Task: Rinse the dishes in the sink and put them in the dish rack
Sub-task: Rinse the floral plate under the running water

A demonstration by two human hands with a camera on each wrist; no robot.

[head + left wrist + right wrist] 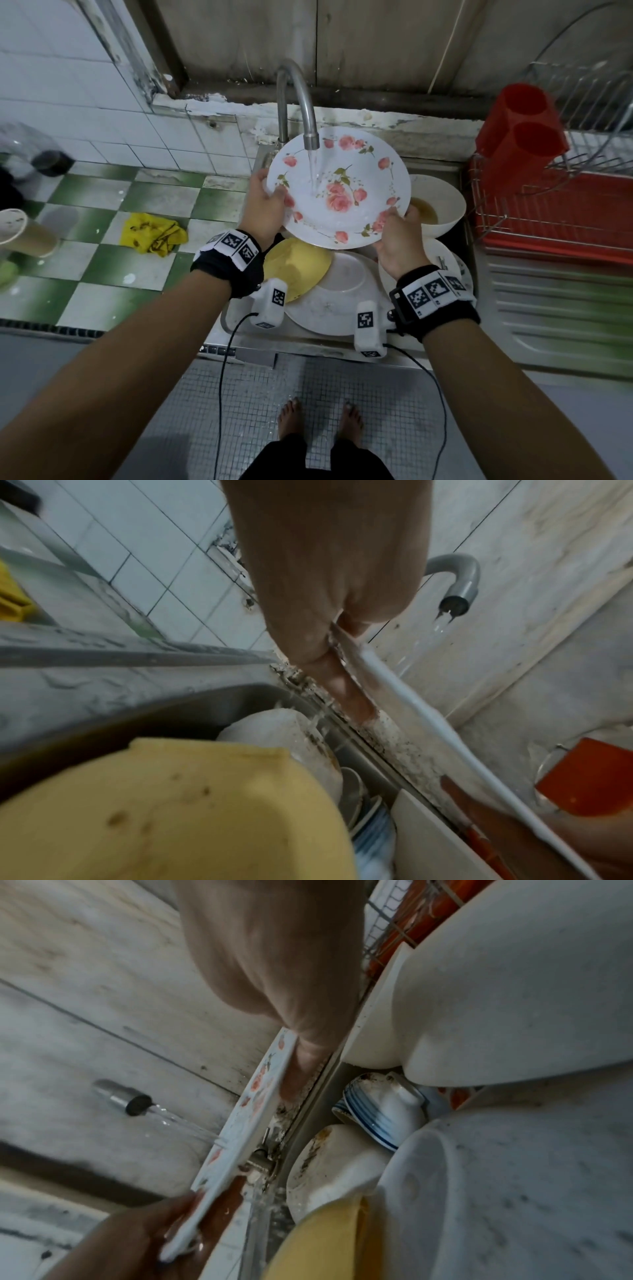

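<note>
A white plate with pink roses [356,171] is held tilted under the running tap [310,137], and water strikes its middle. My left hand [265,202] grips its left rim, thumb on the face. My right hand [399,233] grips the lower right rim. The plate appears edge-on in the left wrist view [411,704] and in the right wrist view [240,1134]. Below lie a yellow plate [296,265], a large white plate [339,301] and a white bowl [442,202] holding brownish liquid. The wire dish rack [555,209] on a red tray stands to the right.
A red utensil holder [520,137] hangs on the rack's left end. A yellow cloth [152,233] lies on the green checked counter left of the sink. A blue-striped cup [377,1118] and more white dishes crowd the sink. The steel drainboard [555,308] lies front right.
</note>
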